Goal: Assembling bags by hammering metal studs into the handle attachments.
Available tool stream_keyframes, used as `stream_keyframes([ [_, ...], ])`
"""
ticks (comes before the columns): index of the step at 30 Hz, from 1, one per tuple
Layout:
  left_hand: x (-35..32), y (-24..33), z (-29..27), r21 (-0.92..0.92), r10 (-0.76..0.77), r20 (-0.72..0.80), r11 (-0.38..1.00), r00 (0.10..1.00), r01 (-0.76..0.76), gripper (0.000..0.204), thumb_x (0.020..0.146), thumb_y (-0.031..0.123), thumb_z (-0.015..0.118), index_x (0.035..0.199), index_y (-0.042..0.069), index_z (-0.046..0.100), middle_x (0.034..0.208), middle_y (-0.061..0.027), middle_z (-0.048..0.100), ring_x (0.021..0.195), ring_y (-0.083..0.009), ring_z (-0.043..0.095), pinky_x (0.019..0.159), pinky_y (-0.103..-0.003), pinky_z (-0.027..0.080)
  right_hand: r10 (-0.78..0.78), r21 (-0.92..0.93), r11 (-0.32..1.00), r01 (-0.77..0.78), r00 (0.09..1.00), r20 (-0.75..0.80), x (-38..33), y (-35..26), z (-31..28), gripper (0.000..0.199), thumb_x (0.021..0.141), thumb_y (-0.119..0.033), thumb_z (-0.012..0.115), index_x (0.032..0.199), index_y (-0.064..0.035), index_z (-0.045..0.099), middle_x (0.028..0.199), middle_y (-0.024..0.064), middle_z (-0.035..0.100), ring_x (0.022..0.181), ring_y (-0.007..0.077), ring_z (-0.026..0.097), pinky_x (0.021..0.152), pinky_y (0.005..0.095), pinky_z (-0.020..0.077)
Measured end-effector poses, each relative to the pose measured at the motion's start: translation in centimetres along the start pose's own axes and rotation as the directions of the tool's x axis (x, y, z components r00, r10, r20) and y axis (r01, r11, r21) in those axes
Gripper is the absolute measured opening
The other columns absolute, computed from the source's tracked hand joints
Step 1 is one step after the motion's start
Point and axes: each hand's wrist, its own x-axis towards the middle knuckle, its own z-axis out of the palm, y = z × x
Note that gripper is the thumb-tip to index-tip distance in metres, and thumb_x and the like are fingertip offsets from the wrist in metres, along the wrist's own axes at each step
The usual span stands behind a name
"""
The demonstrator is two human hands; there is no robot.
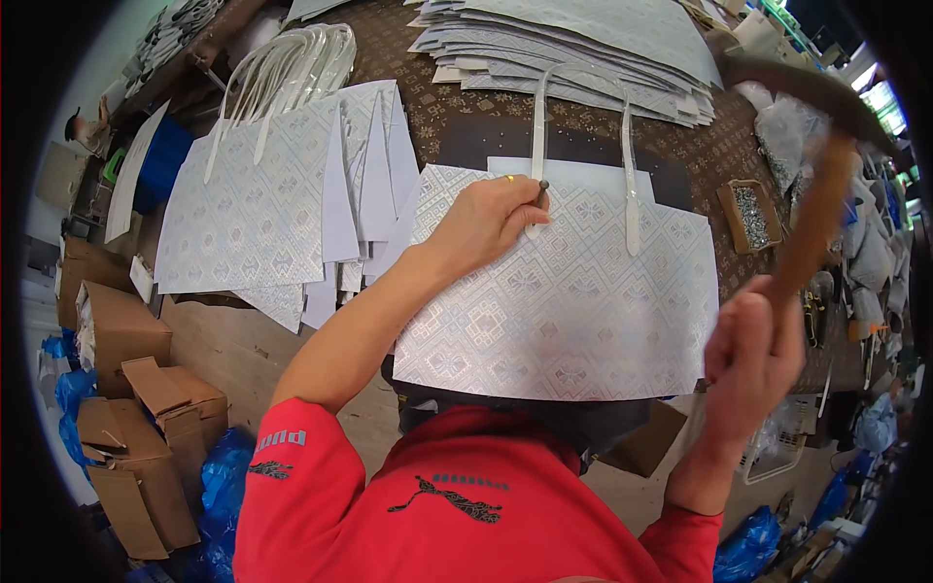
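A cluttered workshop counter, patterned brown, carries a flat silver paper bag at mid-frame. The left hand pinches a small metal punch upright on its white handle strap. The right hand, fingers clamped, raises a blurred wooden hammer. Keeping the punch vertical should serve best.
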Motion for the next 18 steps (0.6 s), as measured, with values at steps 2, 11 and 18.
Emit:
stream_keyframes([
  [2,0.1,-0.1,0.0,-0.003,0.03,-0.003,1.0,1.0,-0.03,0.02,0.091,0.016,0.069,0.084,-0.002,0.061,0.084,-0.0144,0.068,0.071,-0.0316,0.063,0.068,-0.037,0.05,-0.061,0.174,0.981,0.08,0.992,-0.11,-0.1,-0.7,1.5,0.017,0.101,-0.018,0.06,0.091,-0.0052,0.054,0.062,-0.0032,0.048,0.046,0.0011,0.04,0.041,0.0192,0.0268],
  [11,-0.3,1.0,0.0,0.123,-0.104,-0.079,0.986,0.991,0.113,0.018,0.096,0.015,0.065,0.088,-0.001,0.061,0.083,-0.0127,0.069,0.074,-0.0271,0.066,0.07,-0.037,0.052,-0.146,-0.434,0.846,0.308,0.918,0.368,0.7,1.9,-1.5,0.013,0.102,-0.017,0.056,0.093,-0.0076,0.054,0.062,-0.0033,0.046,0.05,0.0008,0.04,0.043,0.0184,0.0279],
  [18,4.8,2.6,1.6,-0.251,-0.148,-0.034,0.959,0.988,0.135,0.019,0.097,0.017,0.064,0.093,-0.001,0.064,0.077,-0.01,0.068,0.071,-0.0162,0.063,0.069,-0.031,0.05,0.071,-0.105,0.992,-0.069,0.997,0.016,-0.7,1.9,-5.1,0.018,0.103,-0.021,0.059,0.093,-0.008,0.054,0.065,-0.0057,0.047,0.046,-0.0006,0.036,0.041,0.0173,0.0256],
])
